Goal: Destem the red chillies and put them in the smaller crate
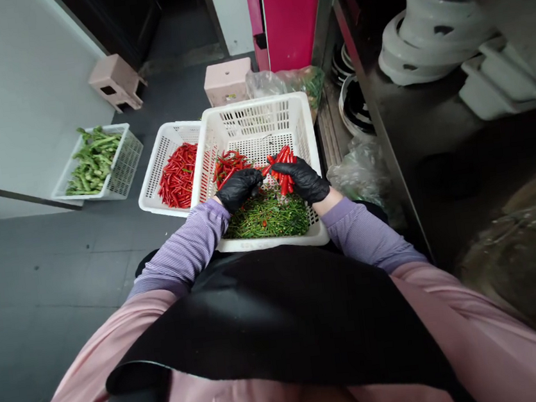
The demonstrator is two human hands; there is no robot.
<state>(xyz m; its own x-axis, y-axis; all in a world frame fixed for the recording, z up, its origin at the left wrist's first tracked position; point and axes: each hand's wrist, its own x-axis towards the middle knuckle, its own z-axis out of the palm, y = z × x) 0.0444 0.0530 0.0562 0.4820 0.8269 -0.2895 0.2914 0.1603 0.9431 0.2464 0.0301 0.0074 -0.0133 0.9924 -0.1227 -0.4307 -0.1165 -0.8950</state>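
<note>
Nearest the camera, a black apron [281, 315] lies over a lap in pink trousers, with purple striped sleeves running forward from either side; just beyond the apron's far edge a white basket [259, 121] rests on the knees, and both hands work inside it in black gloves; the left hand [239, 189] is curled, its fingertips pinching at one red chilli [266, 170] that reaches across to the other hand; the right hand [305, 180] is closed around a bunch of red chillies [283, 164], which stand up out of the fist and fan slightly; under the hands, at the near end of the basket, lies a heap of green stalks [270, 217]; behind the left hand, against the basket's left wall, sits a small pile of loose red chillies [230, 164]; touching that basket on its left is a second white basket [161, 158] with a spread of red chillies in it; farther off to the left, well apart, a third basket [122, 169] holds green vegetables [92, 161]; beyond the baskets stand two pink stools [228, 81], and a clear plastic bag [283, 83] lies beside the nearer one; on the right, white bowls [432, 27] are stacked on a dark shelf.
</note>
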